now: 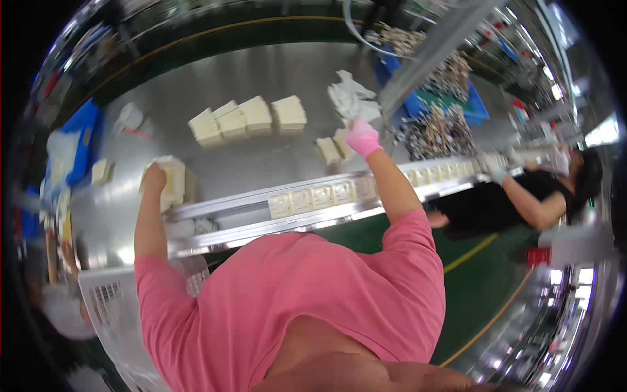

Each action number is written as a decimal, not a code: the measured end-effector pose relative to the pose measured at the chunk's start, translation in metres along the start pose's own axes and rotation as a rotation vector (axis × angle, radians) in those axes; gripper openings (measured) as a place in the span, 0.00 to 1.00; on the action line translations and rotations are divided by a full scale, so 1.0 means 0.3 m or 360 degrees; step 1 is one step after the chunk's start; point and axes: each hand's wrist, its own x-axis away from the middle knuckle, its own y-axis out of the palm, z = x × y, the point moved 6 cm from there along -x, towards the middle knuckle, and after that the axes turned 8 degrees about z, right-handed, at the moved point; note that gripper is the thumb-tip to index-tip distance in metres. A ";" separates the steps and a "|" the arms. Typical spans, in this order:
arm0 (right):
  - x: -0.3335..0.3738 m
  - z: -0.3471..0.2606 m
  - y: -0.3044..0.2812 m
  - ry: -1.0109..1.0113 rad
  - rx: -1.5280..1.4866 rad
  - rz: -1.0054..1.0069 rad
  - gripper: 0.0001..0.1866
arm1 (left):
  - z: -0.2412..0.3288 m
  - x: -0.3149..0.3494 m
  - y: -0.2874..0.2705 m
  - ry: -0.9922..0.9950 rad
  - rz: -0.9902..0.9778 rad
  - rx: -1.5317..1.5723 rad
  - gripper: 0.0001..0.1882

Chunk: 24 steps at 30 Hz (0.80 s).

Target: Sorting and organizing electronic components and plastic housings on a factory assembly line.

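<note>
My bare left hand (155, 178) rests at the left side of a stack of square cream plates (173, 186); its fingers are mostly hidden, so I cannot see whether it grips one. Further right, my right hand (363, 138) wears a pink glove and reaches across the conveyor. It is beside a small stack of cream plates (328, 151), just in front of a crumpled white cloth (353, 97). Its fingertips are too small to make out. Between my arms, a row of square cream pieces (322, 196) lies along the conveyor track (238, 207).
Several cream stacks (255, 112) stand mid-table. Blue trays (83, 140) sit at the left; a metal post (418, 68) rises near a heap of small parts (439, 134). A co-worker in black (509, 199) works at the right. A white basket (108, 307) is at lower left.
</note>
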 end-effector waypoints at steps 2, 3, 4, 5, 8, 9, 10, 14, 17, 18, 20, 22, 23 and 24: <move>-0.008 0.009 0.005 0.0017 -0.0467 0.0060 0.18 | 0.044 0.005 -0.035 0.0196 0.0008 0.0012 0.13; -0.036 0.027 0.058 -0.0045 -0.0784 0.0035 0.17 | 0.009 -0.003 -0.010 0.0279 0.0005 -0.0010 0.13; 0.013 -0.044 0.046 0.0011 -0.1316 -0.0236 0.16 | -0.047 -0.007 0.028 0.0325 -0.0008 -0.0033 0.13; 0.080 -0.117 0.002 0.0081 -0.1849 -0.0486 0.15 | -0.008 -0.002 -0.002 0.0238 -0.0019 -0.0019 0.13; 0.188 -0.204 -0.057 -0.0028 -0.1843 -0.0578 0.14 | 0.143 -0.003 -0.211 0.0082 0.0064 0.0243 0.11; 0.226 -0.230 -0.056 -0.0026 -0.1877 -0.0698 0.15 | 0.162 0.008 -0.246 -0.0034 0.0151 0.0494 0.10; 0.264 -0.262 -0.044 -0.0033 -0.1909 -0.0840 0.15 | 0.190 0.017 -0.235 -0.0041 0.0145 0.0491 0.10; 0.358 -0.345 -0.014 -0.0003 -0.2014 -0.0959 0.15 | 0.411 0.024 -0.238 -0.0109 0.0135 0.1484 0.11; 0.409 -0.423 0.013 -0.0040 -0.2081 -0.1071 0.13 | 0.602 0.132 -0.176 -0.0214 -0.0310 0.1944 0.12; 0.417 -0.427 0.017 -0.0034 -0.2080 -0.1108 0.13 | 0.680 0.193 -0.174 -0.0314 -0.0375 0.2154 0.13; 0.431 -0.438 0.021 -0.0034 -0.2009 -0.1040 0.12 | 0.798 0.281 -0.187 -0.0144 -0.0384 0.2159 0.14; 0.446 -0.449 -0.032 0.0019 -0.2032 -0.1015 0.12 | 0.847 0.325 -0.094 -0.0025 -0.0806 0.2117 0.14; 0.446 -0.442 -0.035 0.0053 -0.1999 -0.0961 0.12 | 0.859 0.351 -0.084 -0.0080 -0.0809 0.2066 0.15; 0.443 -0.434 -0.038 0.0098 -0.2020 -0.0888 0.13 | 0.893 0.382 -0.084 -0.0126 -0.0805 0.2024 0.16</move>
